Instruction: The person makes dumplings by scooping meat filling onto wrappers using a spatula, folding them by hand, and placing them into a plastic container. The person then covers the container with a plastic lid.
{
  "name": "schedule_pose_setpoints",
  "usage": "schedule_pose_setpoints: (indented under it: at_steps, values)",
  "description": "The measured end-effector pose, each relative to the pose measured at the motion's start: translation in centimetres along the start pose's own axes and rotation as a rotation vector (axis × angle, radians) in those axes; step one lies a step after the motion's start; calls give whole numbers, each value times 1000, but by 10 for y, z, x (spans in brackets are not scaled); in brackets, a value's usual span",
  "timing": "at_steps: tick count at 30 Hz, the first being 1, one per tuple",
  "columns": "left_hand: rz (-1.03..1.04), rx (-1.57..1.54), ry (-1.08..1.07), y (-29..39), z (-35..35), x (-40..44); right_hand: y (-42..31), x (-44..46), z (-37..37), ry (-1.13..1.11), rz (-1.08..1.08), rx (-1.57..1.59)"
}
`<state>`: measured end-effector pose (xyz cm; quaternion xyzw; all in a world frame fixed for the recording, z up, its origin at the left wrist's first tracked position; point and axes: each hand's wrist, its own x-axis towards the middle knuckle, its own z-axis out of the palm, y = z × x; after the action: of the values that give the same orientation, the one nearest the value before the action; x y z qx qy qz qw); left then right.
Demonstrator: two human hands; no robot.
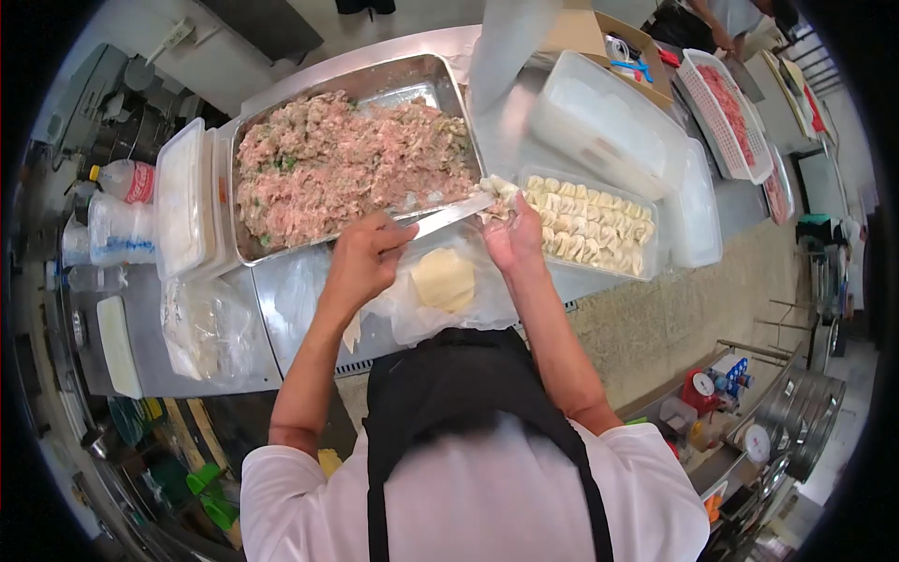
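- while the right hand (515, 239) cradles a pale dough piece (501, 187), the left hand (370, 258) has its fingers closed round a flat blade (454, 215), tip at the piece. both grips loaded.
- clock centred on the wrapper stack (445, 281); 12 = straight ahead of wearer.
- dough piece sits just past 12, over the gap between meat tray and dumpling container; folding looks unfinished, exact shape hidden by fingers.
- done: several rows of formed dumplings (590, 220) in the clear container (609, 271) at 2. looks well filled; can't count exactly.
- left: wrapper stack on plastic, number of sheets can't be told.
- left: minced filling (346, 169) at 10 to 11, most of the metal tray (412, 96) covered, bare patch toward its 1 o'clock corner. my read: far more filling than one container takes, so early in the batch.
- labels: bottle (126, 178) between 9 and 10 has a red label, white script, not safely readable.
- plastic-wrapped pack (122, 229) near 9 has blue print, illegible.
- red scale (700, 386) near 4: dial marks too small. no other legible writing.
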<state>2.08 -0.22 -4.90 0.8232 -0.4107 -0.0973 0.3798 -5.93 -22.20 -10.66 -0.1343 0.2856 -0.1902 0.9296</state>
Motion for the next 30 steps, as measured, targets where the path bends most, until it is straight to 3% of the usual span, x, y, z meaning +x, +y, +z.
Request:
schedule_pose_setpoints:
  at_steps: [2,4,6,8,13,19,21,25,27,30]
  values:
    - [55,-63,74,3,8,0,2,3,-2,-34,-7,-28]
    - [31,5,-72,-4,16,3,0,6,-2,-78,-18,-53]
    - [80,28,-37,-11,-1,8,-10,8,-6,9,-97,4]
    - [-45,311,-48,-12,-24,14,-21,8,-14,19,-169,34]
    - [-149,538,-171,-41,-18,42,-26,0,-9,27,-184,-10]
    - [-113,412,-270,-18,-27,49,-27,-6,-23,19,-208,-27]
    - [-236,77,-271,2,-48,52,-26,-7,-27,30,-208,-29]
    - [-218,-37,-190,-9,-36,44,-16,-8,-21,-11,-114,-8]
    - [-123,-305,-88,-6,-16,38,-11,-12,-11,-37,-74,10]
    - [69,-263,52,-9,32,23,-12,-18,7,-6,26,93]
